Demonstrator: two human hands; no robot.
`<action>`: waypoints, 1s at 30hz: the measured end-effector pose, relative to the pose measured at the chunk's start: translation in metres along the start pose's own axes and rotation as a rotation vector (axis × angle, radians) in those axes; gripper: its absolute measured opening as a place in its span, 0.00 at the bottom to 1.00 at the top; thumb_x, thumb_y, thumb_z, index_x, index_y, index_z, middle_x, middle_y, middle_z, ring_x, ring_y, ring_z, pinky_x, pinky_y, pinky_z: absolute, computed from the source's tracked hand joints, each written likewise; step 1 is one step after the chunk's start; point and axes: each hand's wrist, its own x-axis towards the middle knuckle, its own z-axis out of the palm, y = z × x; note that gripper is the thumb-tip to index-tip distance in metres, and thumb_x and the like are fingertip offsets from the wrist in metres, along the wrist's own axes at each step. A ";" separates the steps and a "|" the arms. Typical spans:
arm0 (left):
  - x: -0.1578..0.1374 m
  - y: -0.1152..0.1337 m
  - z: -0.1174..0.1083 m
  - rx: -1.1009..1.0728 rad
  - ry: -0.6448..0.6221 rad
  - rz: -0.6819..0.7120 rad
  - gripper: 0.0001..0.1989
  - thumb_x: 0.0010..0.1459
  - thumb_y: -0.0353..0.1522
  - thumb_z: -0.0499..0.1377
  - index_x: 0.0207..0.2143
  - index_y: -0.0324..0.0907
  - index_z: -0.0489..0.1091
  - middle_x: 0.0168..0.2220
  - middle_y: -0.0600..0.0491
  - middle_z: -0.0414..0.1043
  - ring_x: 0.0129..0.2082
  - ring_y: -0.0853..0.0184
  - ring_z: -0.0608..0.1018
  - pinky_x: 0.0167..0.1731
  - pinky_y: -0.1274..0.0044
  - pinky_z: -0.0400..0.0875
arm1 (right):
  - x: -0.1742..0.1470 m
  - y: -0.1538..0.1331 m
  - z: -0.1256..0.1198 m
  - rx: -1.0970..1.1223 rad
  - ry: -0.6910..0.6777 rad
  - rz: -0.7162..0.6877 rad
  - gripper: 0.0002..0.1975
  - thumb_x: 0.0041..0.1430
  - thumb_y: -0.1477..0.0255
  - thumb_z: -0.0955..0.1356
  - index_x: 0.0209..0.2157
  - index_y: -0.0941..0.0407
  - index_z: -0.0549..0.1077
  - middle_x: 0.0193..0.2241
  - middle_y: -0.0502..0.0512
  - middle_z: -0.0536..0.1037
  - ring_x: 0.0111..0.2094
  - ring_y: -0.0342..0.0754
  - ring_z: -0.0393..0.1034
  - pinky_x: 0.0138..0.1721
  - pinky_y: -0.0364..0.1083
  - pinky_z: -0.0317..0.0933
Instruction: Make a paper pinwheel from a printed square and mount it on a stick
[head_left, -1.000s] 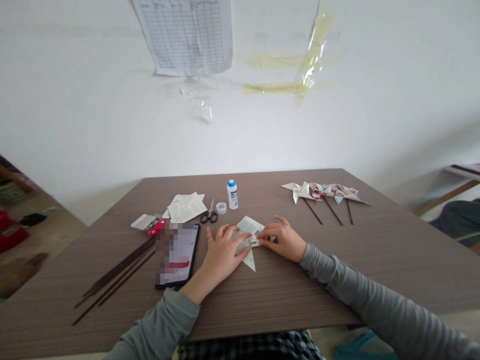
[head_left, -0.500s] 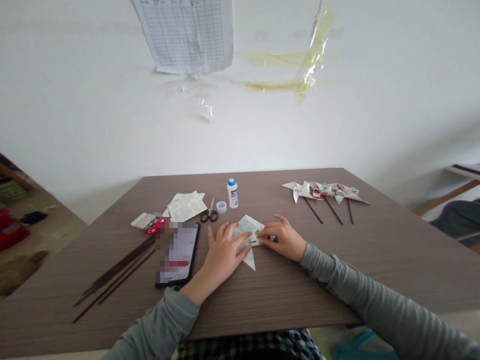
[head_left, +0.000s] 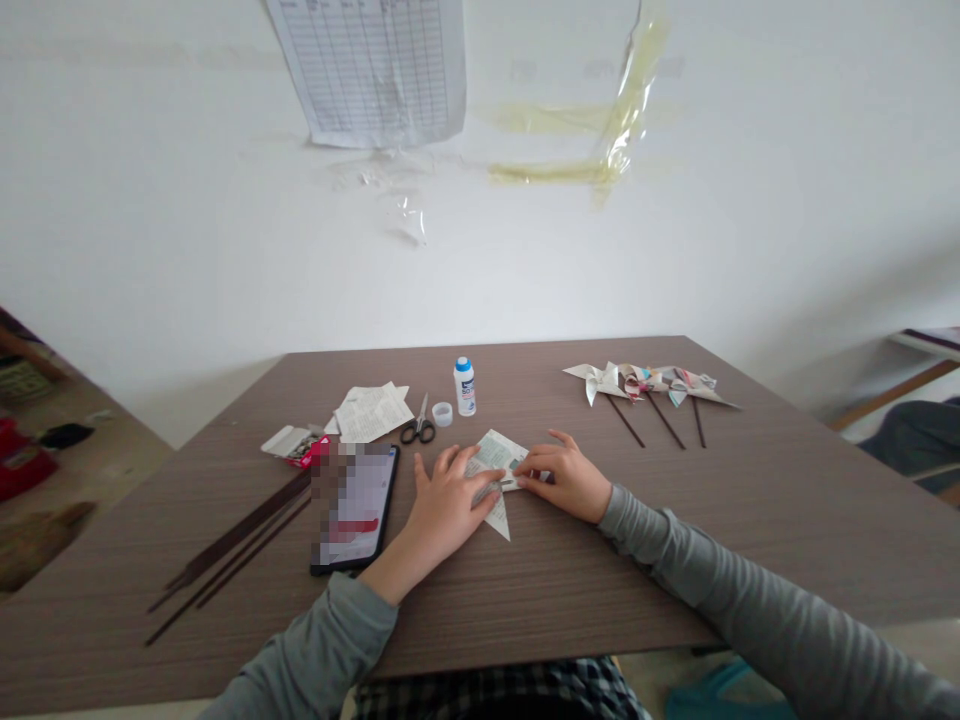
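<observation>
A folded piece of printed paper (head_left: 496,449) lies on the table in front of me, with a pointed corner sticking out toward my side. My left hand (head_left: 448,503) rests on its left part, fingers spread. At the paper's right edge, the fingertips of my right hand (head_left: 568,482) are pinched together on it. Just beyond the paper stand a white bottle (head_left: 466,390) with a blue cap and a small round translucent container (head_left: 442,413). Scissors (head_left: 418,431) with black handles lie to the left of these.
A phone (head_left: 367,520) lies left of my left hand. Farther left are thin dark sticks (head_left: 232,545), an opened small box (head_left: 292,445) and printed paper sheets (head_left: 371,412). Three paper pinwheels (head_left: 602,381) on sticks lie at the back right. A wall closes off the table's far side.
</observation>
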 end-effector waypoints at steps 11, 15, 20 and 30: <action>0.003 -0.004 0.004 -0.014 -0.023 -0.013 0.20 0.85 0.39 0.71 0.72 0.68 0.92 0.86 0.47 0.79 0.89 0.28 0.71 0.85 0.16 0.52 | 0.000 0.005 0.002 -0.013 0.011 -0.050 0.11 0.85 0.58 0.78 0.45 0.38 0.96 0.42 0.54 0.96 0.47 0.63 0.96 0.83 0.75 0.74; 0.003 -0.004 0.006 -0.015 -0.024 -0.012 0.20 0.86 0.39 0.70 0.71 0.68 0.93 0.85 0.46 0.79 0.89 0.28 0.70 0.85 0.16 0.53 | -0.001 0.006 0.002 -0.004 -0.012 -0.042 0.09 0.85 0.61 0.78 0.48 0.40 0.96 0.44 0.55 0.96 0.48 0.63 0.96 0.86 0.80 0.67; 0.002 -0.003 0.007 -0.014 -0.029 -0.011 0.21 0.86 0.36 0.69 0.72 0.66 0.93 0.86 0.45 0.79 0.89 0.28 0.70 0.85 0.15 0.52 | -0.001 0.006 0.002 0.008 -0.026 -0.021 0.08 0.84 0.63 0.78 0.50 0.41 0.96 0.45 0.56 0.97 0.49 0.64 0.96 0.88 0.83 0.62; 0.002 -0.001 0.004 -0.062 0.013 -0.014 0.24 0.82 0.30 0.73 0.73 0.60 0.91 0.86 0.41 0.77 0.88 0.32 0.74 0.85 0.17 0.55 | 0.000 0.004 0.001 -0.009 0.013 -0.047 0.08 0.82 0.64 0.79 0.48 0.38 0.96 0.43 0.54 0.97 0.47 0.63 0.96 0.84 0.77 0.71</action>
